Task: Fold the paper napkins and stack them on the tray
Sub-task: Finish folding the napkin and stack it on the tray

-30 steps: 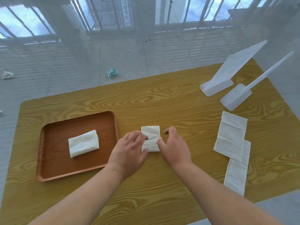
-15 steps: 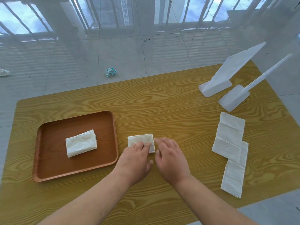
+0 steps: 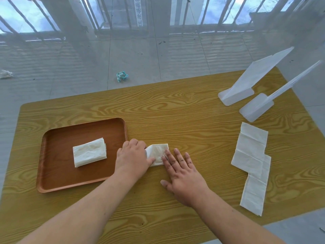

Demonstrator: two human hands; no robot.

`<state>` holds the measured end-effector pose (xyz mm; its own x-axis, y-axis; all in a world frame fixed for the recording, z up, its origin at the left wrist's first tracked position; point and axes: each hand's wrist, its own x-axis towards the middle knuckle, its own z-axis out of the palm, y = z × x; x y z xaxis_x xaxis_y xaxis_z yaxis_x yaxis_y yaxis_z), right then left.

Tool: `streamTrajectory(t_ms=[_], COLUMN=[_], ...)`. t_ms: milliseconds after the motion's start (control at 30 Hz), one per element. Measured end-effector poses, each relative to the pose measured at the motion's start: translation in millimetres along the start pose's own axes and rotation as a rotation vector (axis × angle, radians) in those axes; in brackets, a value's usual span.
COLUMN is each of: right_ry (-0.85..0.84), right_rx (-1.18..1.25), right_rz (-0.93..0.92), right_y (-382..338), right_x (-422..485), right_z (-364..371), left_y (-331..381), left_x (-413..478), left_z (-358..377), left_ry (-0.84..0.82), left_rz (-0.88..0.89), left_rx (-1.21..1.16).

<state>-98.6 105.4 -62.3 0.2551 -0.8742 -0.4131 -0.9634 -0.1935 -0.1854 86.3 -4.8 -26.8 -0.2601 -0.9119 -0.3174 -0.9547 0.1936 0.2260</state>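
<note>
You are working a folded napkin at the centre of the frame, just right of the tray on the worktop. Your left hand is curling over the napkin's left end, thumb tucked beneath the lower edge, so it looks to be gripping the paper, probably to lift it across. Your right hand is lying open and flat, fingertips pressing on the napkin's right end, which is likely keeping the crease from springing open. One finished napkin is already sitting in the middle of the tray, so this one is probably going on top of it. Two unfolded napkins are waiting at the right of the frame, overlapping each other, within reach of your right hand. Two white plastic stands are standing at the upper right, well apart from the work
</note>
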Motion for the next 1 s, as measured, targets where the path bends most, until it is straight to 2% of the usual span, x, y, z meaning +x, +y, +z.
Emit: streamTrajectory(t_ms=[167, 233, 333, 400, 467, 533, 600, 667, 733, 800, 1000], right_ry=[0.04, 0.132, 0.331, 0.374, 0.348, 0.278, 0.146, -0.019, -0.113, -0.116, -0.04], right_rx=[0.089, 0.277, 0.572, 0.755, 0.98, 1.213, 1.479, 1.634, 1.64, 1.554, 1.103], right_rz=[0.021, 0.054, 0.156, 0.241, 0.307, 0.36, 0.408, 0.43, 0.397, 0.389, 0.362], right_y=[-3, -6, -12, -19, -30, -41, -55, -72, -90, -112, -156], right_x=[-1, -1, 4, 13, 27, 45, 64, 81, 97, 115, 163], right_z=[-6, -13, -32, -46, -60, -72, -81, -86, -89, -92, -94], left_y=[8, 9, 5, -2, -13, -28, -49, -74, -100, -127, -190], left_x=[-4, -9, -16, -19, -21, -21, -22, -25, -27, -30, -35], left_z=[-2, -2, -6, -10, -17, -26, -36, -46, -52, -54, -48], left_ry=[-0.028, -0.031, 0.071, 0.124, 0.135, 0.129, 0.138, 0.15, 0.135, 0.134, 0.193], left_rz=[0.009, 0.039, 0.11, 0.125, 0.064, -0.049, -0.173, -0.281, -0.365, -0.417, -0.473], left_rx=[-0.374, -0.507, -0.549, -0.602, -0.736, -0.973, -1.218, -1.391, -1.537, -1.536, -0.922])
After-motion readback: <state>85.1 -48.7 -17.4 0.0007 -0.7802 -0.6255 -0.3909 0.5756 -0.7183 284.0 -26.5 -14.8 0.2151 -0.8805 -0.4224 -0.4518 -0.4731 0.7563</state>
